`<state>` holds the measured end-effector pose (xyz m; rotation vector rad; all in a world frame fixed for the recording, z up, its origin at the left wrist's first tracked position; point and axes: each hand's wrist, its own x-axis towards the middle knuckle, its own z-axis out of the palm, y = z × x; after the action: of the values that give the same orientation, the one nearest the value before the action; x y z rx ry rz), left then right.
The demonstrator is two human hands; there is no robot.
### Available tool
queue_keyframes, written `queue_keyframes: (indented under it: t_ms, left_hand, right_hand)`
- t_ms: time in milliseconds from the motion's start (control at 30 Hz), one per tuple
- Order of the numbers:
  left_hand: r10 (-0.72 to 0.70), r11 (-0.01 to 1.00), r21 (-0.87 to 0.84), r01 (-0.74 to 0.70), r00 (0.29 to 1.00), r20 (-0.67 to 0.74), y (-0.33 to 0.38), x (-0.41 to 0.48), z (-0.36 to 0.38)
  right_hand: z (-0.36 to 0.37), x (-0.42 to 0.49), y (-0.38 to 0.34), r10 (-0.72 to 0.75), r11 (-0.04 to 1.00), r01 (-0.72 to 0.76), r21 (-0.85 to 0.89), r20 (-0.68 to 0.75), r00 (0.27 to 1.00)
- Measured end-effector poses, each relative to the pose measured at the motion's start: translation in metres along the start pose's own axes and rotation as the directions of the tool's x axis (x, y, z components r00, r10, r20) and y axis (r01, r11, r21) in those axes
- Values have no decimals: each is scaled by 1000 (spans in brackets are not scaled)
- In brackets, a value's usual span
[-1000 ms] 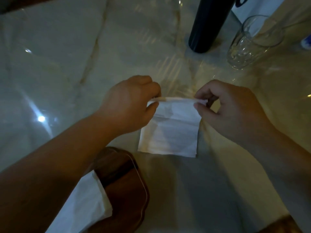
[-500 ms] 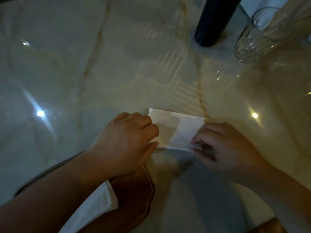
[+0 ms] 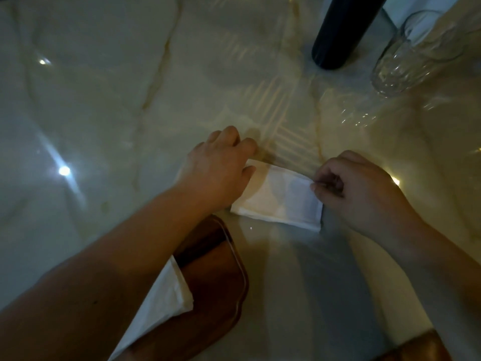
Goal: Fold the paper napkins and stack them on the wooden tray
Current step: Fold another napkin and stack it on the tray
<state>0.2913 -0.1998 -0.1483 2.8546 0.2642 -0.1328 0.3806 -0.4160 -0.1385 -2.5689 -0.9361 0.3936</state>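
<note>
A white paper napkin (image 3: 279, 199), folded into a narrow rectangle, lies flat on the marble table. My left hand (image 3: 221, 170) rests on its left end, fingers spread and pressing down. My right hand (image 3: 356, 188) pinches the napkin's right edge between thumb and fingers. Below them, near the table's front edge, sits the dark wooden tray (image 3: 221, 269). A folded white napkin (image 3: 166, 295) lies on the tray, partly hidden under my left forearm.
A dark cylindrical bottle (image 3: 338, 32) stands at the back right, with a clear drinking glass (image 3: 411, 50) beside it. The glossy marble table (image 3: 104, 113) shows bright light reflections. A brown wooden corner (image 3: 416, 347) shows at the bottom right.
The napkin's far edge, held up by both hands, was brought down toward me, folding it in half. My left hand has since shifted up onto its left end; my right pinches the right edge.
</note>
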Motion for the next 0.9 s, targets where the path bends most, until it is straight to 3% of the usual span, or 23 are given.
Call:
queue_keyframes:
  t_ms: [133, 233, 333, 433, 533, 600, 733, 900]
  left_hand:
    - [-2, 992, -124, -7, 997, -76, -3, -5, 1]
    - [-119, 934, -349, 76, 988, -101, -5, -16, -7]
    - [-301, 745, -640, 187, 951, -73, -9, -36, -24]
    - [-415, 541, -813, 217, 909, -33, -14, -60, -42]
    - [-496, 440, -862, 254, 868, 3, -25, -85, -55]
    - [-556, 431, -862, 266, 831, -22, -34, -105, -59]
    - [-655, 381, -876, 297, 755, -29, -55, -154, -59]
    - [-737, 398, -808, 435, 676, 1, -77, -218, -48]
  right_hand:
    - [-1, -2, -5, 12, 996, -11, 84, -12, 1000]
    - [-7, -5, -15, 100, 931, -82, 355, -32, 994]
    - [-11, -5, -33, 133, 790, -48, 611, -94, 987]
    - [-9, -4, -56, 125, 682, -14, 731, -97, 987]
    - [-2, -4, -81, 58, 607, -16, 794, -24, 998]
    - [6, -5, -99, 12, 591, -23, 806, 19, 1000]
    - [29, -11, -132, -68, 615, -69, 786, 140, 988]
    - [56, -23, -166, -158, 676, -59, 734, 223, 962]
